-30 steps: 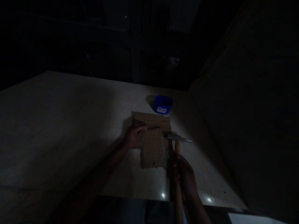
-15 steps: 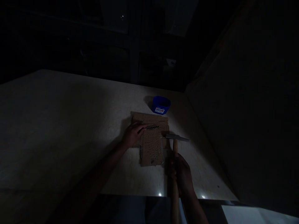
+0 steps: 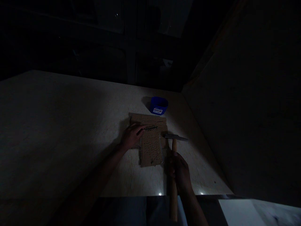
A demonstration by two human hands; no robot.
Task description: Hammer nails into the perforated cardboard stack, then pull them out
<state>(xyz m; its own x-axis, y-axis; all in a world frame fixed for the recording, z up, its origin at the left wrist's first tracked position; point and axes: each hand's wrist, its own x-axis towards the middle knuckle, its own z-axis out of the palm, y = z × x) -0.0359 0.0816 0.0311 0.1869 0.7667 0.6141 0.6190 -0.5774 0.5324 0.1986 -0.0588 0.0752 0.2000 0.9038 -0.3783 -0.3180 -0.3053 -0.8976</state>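
Note:
My right hand (image 3: 181, 171) is wrapped round the wooden handle of a hammer (image 3: 174, 201). The hammer's metal head points sideways, just right of a piece of brown cardboard (image 3: 150, 144) full of small holes. My left hand (image 3: 132, 136) rests on the cardboard's left side, fingertips pinched together at the left end of a row of dark, thin pieces like nails (image 3: 150, 127). Whatever sits between those fingertips is too dark and small to make out. A few more dark slivers lie near the cardboard's lower edge.
A blue plastic container (image 3: 159, 105) with a white label stands just behind the cardboard on the pale stone-like counter (image 3: 82, 106). A dark wall (image 3: 235, 103) rises along the right side. Dark cabinet-like panels lie beyond the back edge.
The whole view has shifted slightly, so the things appear a little further left. Both hands keep their places, the right one still on the hammer.

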